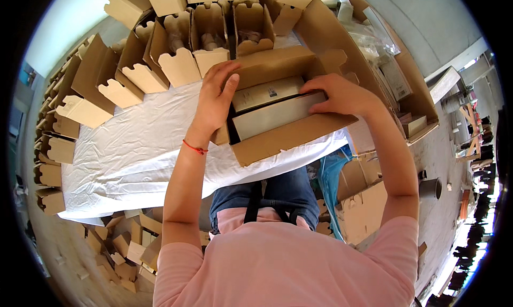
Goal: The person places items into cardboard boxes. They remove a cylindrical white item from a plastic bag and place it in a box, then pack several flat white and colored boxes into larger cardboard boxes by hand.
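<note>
Head view has the open cardboard box sitting right between the two hands on the white cloth, with a couple of slim pale boxes side by side inside it. Left hand is up against the box's left end, thumb spread off the fingers, not wrapped around anything. Right hand comes over the right end, fingers curled down at the pale boxes' right ends, though I honestly can't tell if it's gripping them.
</note>
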A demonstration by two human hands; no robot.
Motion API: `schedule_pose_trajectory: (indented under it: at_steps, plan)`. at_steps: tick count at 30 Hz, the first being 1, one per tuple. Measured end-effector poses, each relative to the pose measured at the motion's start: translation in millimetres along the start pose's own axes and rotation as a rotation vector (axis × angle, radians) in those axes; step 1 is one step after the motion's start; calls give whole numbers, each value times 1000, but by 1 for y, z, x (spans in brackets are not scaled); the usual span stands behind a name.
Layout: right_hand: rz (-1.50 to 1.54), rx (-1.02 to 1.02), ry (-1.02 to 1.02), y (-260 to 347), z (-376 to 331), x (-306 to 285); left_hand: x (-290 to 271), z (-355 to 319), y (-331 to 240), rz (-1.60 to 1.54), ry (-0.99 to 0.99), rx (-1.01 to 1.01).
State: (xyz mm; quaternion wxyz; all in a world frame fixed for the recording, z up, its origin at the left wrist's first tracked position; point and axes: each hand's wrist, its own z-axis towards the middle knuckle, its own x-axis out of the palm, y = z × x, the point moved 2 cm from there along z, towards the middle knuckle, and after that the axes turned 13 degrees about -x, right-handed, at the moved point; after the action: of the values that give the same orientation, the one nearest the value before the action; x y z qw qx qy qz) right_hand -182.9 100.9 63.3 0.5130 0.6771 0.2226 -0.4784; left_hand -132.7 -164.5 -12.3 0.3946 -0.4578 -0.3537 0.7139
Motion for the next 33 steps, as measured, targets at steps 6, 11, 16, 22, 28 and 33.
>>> schedule_pose_trajectory:
  at_steps: [6, 11, 16, 22, 28, 33]
  plan:
    - [-54, 41, 81, 0, 15, 13, 1, -3, -2, 3, 4, 8]
    - [94, 178, 255, 2, 24, 13, 3, -9, -7, 72, 0, 45]
    - [13, 132, 108, 2, 11, 12, 2, -8, -12, 71, 4, 43]
    - [-103, -41, -636, 34, -56, -11, 4, -3, 0, 20, 43, 15]
    - [-164, 579, -779, 0, -223, -75, 0, -2, 0, -41, 102, -60]
    - [-247, 690, -399, -39, -315, -82, 6, -1, -4, -8, 123, -32]
